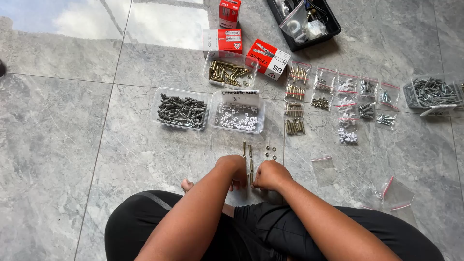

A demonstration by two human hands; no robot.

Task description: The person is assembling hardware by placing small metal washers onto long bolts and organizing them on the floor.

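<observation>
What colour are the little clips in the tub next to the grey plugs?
White. The clips fill a clear tub, seen best in the head view, just beyond both hands.

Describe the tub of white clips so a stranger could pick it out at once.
On the grey marble-look tile floor, find the two clear plastic tubs side by side just beyond the person's hands. The right-hand clear tub holds small white plastic clips and carries a handwritten paper label on its far rim; its neighbour, the left-hand clear tub, holds dark grey wall plugs.

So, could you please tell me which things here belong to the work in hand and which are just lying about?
In hand:
- left hand and right hand
- brass bolts
- small nuts

Lying about:
- red boxes
- black tray
- tub of grey plugs
- empty bags
</observation>
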